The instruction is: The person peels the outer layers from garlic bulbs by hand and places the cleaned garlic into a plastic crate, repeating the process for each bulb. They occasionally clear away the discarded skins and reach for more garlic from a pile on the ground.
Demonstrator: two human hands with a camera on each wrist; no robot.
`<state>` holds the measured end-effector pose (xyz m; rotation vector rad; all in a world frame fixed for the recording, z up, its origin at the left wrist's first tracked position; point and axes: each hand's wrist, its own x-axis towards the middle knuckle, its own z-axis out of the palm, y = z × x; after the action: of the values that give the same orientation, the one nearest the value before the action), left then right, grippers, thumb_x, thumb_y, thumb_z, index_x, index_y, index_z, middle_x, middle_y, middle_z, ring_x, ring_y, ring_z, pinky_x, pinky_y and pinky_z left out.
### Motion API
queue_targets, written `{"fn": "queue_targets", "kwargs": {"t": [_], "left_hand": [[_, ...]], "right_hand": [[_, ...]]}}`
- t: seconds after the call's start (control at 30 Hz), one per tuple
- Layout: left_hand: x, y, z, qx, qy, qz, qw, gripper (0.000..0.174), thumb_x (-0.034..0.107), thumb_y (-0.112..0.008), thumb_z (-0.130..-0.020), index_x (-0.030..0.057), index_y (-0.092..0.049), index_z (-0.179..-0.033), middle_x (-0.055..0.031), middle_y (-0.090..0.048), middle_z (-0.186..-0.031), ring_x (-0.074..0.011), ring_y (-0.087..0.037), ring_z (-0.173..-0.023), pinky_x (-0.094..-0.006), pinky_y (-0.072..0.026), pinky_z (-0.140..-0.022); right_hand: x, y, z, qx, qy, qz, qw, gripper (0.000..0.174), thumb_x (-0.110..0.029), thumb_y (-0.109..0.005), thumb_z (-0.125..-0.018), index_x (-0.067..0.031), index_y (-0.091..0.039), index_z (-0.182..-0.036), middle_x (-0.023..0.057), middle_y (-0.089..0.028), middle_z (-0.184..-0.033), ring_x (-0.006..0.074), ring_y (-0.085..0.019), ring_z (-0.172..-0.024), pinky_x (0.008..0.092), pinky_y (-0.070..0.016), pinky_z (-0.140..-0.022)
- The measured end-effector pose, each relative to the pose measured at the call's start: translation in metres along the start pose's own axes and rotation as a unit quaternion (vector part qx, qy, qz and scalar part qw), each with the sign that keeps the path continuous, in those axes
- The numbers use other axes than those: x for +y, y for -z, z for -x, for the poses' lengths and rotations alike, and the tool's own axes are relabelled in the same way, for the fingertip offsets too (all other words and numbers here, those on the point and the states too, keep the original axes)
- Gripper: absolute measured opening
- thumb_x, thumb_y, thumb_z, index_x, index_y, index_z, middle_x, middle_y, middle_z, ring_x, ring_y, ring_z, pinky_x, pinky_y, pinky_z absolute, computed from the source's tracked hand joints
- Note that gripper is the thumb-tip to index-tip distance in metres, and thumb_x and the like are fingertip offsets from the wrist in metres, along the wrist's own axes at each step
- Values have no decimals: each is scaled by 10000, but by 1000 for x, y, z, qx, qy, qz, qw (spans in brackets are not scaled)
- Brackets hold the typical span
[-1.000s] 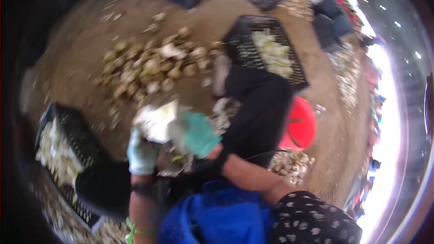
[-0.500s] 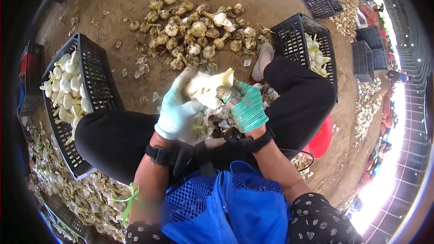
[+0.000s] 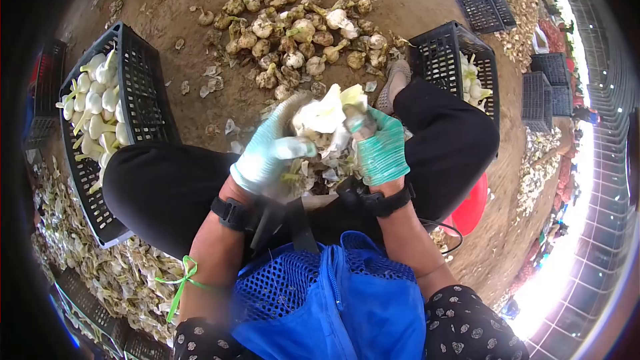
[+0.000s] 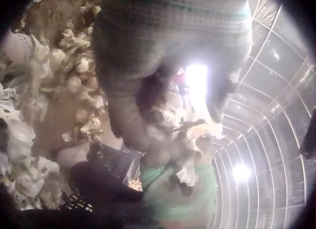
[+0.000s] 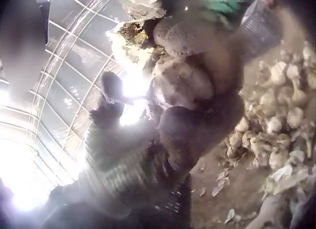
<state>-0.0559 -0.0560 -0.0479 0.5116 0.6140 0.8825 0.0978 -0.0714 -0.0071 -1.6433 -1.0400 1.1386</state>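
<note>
A garlic bulb (image 3: 312, 119) with pale, torn outer skin is held between two gloved hands in the head view. The left hand (image 3: 268, 148) grips its left side, thumb stretched across the front. On the other side the right hand (image 3: 381, 147) pinches the skin and stem at the upper right. Both wrist views show fingers around the bulb (image 5: 182, 86); loose skin hangs by the green glove (image 4: 180, 194) in the left wrist view. Peeled skins lie on the ground below the hands.
Unpeeled bulbs (image 3: 293, 33) lie heaped ahead. A black crate (image 3: 143, 93) of white bulbs stands left, another crate (image 3: 433, 60) right. A red bucket (image 3: 470, 207) is beside the right knee. Skins (image 3: 127, 280) cover the floor at lower left.
The head view has shifted and sharpened since the first frame. Over the last half second, the skin at the bulb's top has been pulled up and spread wider, and the left thumb lies straighter.
</note>
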Motion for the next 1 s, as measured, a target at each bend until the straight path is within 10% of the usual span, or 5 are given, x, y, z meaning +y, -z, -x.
{"fn": "queue_targets", "kwargs": {"t": [0.1,0.3,0.47,0.63,1.0], "left_hand": [[3,-6,2,30,-34,-131,990,561,161,-613,-709,5,-358,-1185,-104,-483,-1096,-200,-509,-956,-306,-434,-805],[4,0,-1,134,42,113,984,324,207,-464,-828,17,-459,-1090,-80,-550,-959,-161,-538,-862,-296,-442,-766],[-1,5,1,-25,-2,121,992,773,437,-601,-704,7,-266,-1251,-139,-424,-1178,-236,-420,-1093,-360,-339,-929],[9,-7,7,-22,-49,54,997,876,109,-770,-513,10,-287,-1237,-126,-433,-1160,-250,-419,-1088,-355,-340,-931],[3,-6,9,46,-32,84,995,268,-56,-601,-653,-7,-539,-910,-92,-582,-877,-174,-571,-808,-279,-473,-727]], "right_hand": [[-14,-7,7,-50,-52,-89,993,154,-31,-543,-748,50,-580,-875,7,-541,-674,30,-441,-554,180,-365,-478],[-3,-9,8,-38,-52,-178,982,158,-43,-574,-736,52,-594,-860,41,-594,-751,61,-523,-635,197,-419,-571],[7,-5,7,5,-124,-240,963,105,-28,-554,-723,52,-577,-787,-13,-557,-680,47,-489,-579,185,-389,-517],[-1,-3,8,-21,50,140,989,245,-31,-562,-679,65,-566,-904,12,-562,-689,48,-477,-572,201,-391,-535],[-1,-19,10,56,75,171,981,236,27,-543,-647,66,-560,-879,63,-537,-666,104,-477,-596,246,-409,-567]]}}
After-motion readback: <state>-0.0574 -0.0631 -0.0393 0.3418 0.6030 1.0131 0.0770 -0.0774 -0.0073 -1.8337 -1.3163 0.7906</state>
